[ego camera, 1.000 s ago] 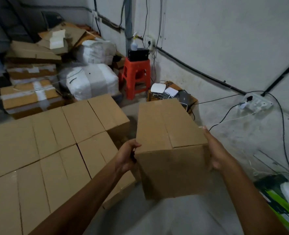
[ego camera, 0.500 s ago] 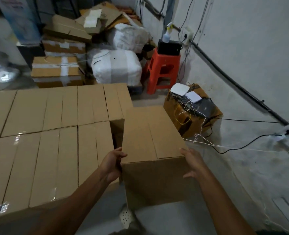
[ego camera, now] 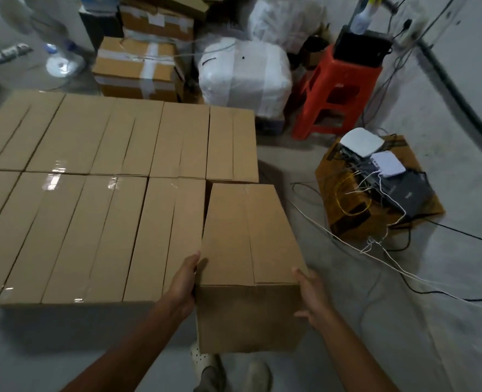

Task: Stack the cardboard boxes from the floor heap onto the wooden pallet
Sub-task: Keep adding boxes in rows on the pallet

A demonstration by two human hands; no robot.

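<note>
I hold a plain cardboard box [ego camera: 242, 236] between both hands, low in the middle of the view. My left hand [ego camera: 181, 284] grips its left side, thumb at the top edge. My right hand [ego camera: 311, 298] grips its right front corner. The box's left side sits close against a flat layer of matching taped boxes [ego camera: 92, 193] in two rows, at about the same height as their tops. Its far end is near the back row's rightmost box [ego camera: 231, 142]. The pallet is hidden under the boxes.
A brown box carrying routers and tangled cables [ego camera: 375, 188] sits on the floor to the right, with wires [ego camera: 347, 244] trailing across the concrete. Behind stand a red plastic stool [ego camera: 336, 91], white wrapped bales [ego camera: 242, 72], taped cartons [ego camera: 138, 66] and a fan base [ego camera: 64, 63]. My feet [ego camera: 228, 372] are below the box.
The view has swung left and down. The box I carry has come from in front of the wall to the right end of the stacked layer, lower and closer to it.
</note>
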